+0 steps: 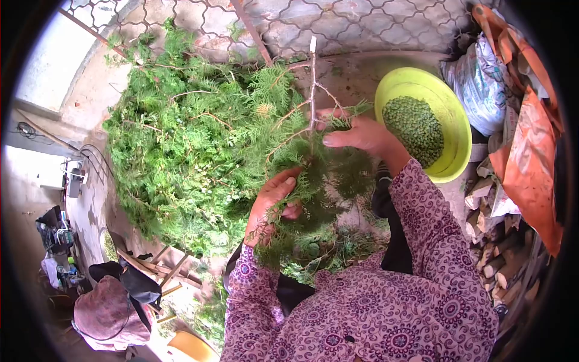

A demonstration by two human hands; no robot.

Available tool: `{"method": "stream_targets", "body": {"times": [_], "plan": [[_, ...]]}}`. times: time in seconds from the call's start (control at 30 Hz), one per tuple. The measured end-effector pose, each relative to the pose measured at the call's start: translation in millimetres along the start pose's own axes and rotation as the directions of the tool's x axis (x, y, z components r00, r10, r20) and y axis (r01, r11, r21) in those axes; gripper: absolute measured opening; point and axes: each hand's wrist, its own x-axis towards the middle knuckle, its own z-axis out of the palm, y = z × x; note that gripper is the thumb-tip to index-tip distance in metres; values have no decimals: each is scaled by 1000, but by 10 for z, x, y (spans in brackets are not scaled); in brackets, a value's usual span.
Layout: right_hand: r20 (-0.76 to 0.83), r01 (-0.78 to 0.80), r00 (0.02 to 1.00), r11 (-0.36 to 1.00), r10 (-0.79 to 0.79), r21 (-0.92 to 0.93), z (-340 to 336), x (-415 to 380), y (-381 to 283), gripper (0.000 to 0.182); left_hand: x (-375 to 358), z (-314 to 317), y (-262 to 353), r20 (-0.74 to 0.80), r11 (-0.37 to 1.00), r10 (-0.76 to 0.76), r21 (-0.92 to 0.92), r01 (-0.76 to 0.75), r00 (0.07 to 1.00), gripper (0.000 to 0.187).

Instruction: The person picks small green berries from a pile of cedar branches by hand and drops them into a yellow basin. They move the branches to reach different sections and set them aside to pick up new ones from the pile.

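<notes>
An evergreen branch (312,90) with flat, feathery sprays stands roughly upright in front of me, its pale cut end at the top. My left hand (272,202) is closed around its lower foliage, with some fingers hidden by the leaves. Higher up, my right hand (365,137) is closed at the bare stem, its thumb in front and fingertips partly behind. Right of that hand, a yellow-green basin (459,133) holds many small green cones or seeds (413,130). A large heap of cut evergreen branches (181,145) lies to the left.
Wire mesh (362,24) runs along the back. Stacked firewood (503,259), an orange sheet (525,163) and a white sack (476,84) line the right side. At lower left are a person's patterned head covering (111,314) and an orange-yellow container (192,347).
</notes>
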Motion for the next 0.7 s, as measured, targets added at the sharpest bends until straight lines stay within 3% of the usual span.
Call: {"method": "stream_targets", "body": {"times": [0.17, 0.23, 0.33, 0.47, 0.57, 0.6, 0.63, 0.67, 0.7], "plan": [[14, -1, 1000, 997, 0, 83, 21, -14, -45, 52, -82, 48, 86, 0, 998, -44, -52, 44, 999, 37], [44, 174, 984, 985, -174, -14, 78, -60, -146, 48, -86, 62, 99, -20, 998, -46, -39, 46, 999, 37], [143, 70, 986, 992, -85, 108, -7, -28, -79, 45, -83, 48, 98, 62, 999, -38, 18, 37, 997, 37], [2, 217, 976, 975, -217, -44, 74, 6, 3, 39, -94, 52, 77, 50, 996, -22, -84, 26, 998, 38], [-12, 207, 978, 951, -210, 228, 157, -95, -51, 31, -83, -19, 75, 63, 993, -28, -111, 35, 998, 40], [-13, 208, 978, 951, -210, 227, 148, -62, -57, 31, -60, -64, 64, 90, 991, -39, -126, 51, 995, 40], [4, 232, 972, 966, -234, 110, 116, -13, -62, 32, -29, -111, 39, 93, 991, -40, -124, 51, 995, 40], [21, 255, 967, 967, -255, -8, 102, 12, -66, 33, -6, -162, 5, 167, 985, -39, -161, 67, 985, 44], [17, 257, 966, 966, -257, -10, 115, 18, -75, 33, 6, -158, 15, 240, 977, -34, -196, 83, 970, 47]]}}
